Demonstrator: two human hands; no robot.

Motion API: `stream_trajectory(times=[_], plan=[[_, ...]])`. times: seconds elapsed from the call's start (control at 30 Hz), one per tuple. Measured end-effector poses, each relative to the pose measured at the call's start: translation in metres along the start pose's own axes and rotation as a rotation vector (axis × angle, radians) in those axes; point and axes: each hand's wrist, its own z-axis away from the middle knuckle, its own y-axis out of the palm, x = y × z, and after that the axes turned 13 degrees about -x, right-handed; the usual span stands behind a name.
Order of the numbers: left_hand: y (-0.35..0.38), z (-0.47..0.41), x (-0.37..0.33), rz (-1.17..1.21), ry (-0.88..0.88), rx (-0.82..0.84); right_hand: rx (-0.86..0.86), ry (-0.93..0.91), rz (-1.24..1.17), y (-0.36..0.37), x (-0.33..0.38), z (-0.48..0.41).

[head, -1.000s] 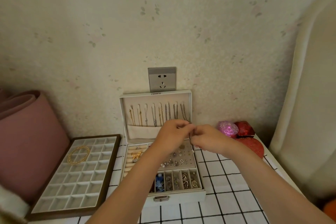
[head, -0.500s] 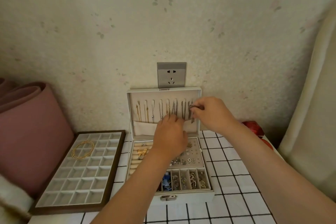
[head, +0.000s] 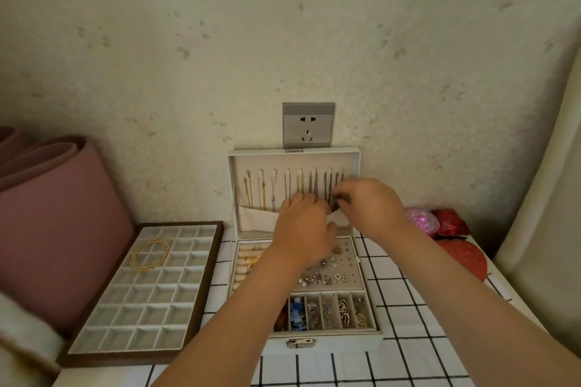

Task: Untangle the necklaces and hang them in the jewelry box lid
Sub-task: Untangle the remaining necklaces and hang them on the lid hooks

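A row of necklaces [head: 273, 190] hangs from hooks inside the upright jewelry box lid [head: 294, 154]: gold chains at its left, silver in the middle, dark ones at its right. Their ends drop toward a cloth pocket [head: 254, 218] across the lid's bottom. The left hand [head: 303, 229] lies before the pocket's middle, fingers bent at its upper edge; whether they grip it I cannot tell. Just right, the right hand [head: 369, 204] pinches a dark necklace [head: 330, 187] low down. Left of the box, a compartment tray [head: 207, 286] holds a gold chain [head: 151, 253]. The box stands on a grid-patterned table [head: 402, 308], with a wall socket [head: 308, 126] above the lid.
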Motion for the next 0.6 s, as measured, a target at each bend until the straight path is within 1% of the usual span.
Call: stream_trajectory(times=[0.07, 0.17, 0.3, 0.37, 0.5, 0.57, 0.6], plan=[[-0.001, 0.0, 0.001, 0.012, 0.0, 0.004, 0.024, -0.059, 0.061, 0.002, -0.002, 0.005], [-0.002, -0.001, 0.002, 0.021, 0.0, 0.011, 0.008, -0.106, 0.091, 0.003, -0.002, 0.008], [-0.004, 0.0, 0.003, 0.014, 0.0, 0.03, 0.14, -0.184, 0.14, 0.003, -0.002, 0.016], [-0.005, 0.001, 0.004, 0.021, 0.0, 0.054, 0.152, -0.182, 0.135, 0.002, -0.002, 0.02], [-0.013, 0.004, 0.008, 0.09, -0.017, 0.102, 0.123, -0.1, 0.001, -0.007, 0.001, 0.021], [-0.024, 0.006, 0.009, 0.135, -0.038, 0.082, 0.04, -0.043, -0.062, -0.02, 0.004, 0.02], [-0.032, 0.006, 0.011, 0.165, -0.05, 0.025, -0.027, -0.019, -0.082, -0.027, 0.006, 0.018]])
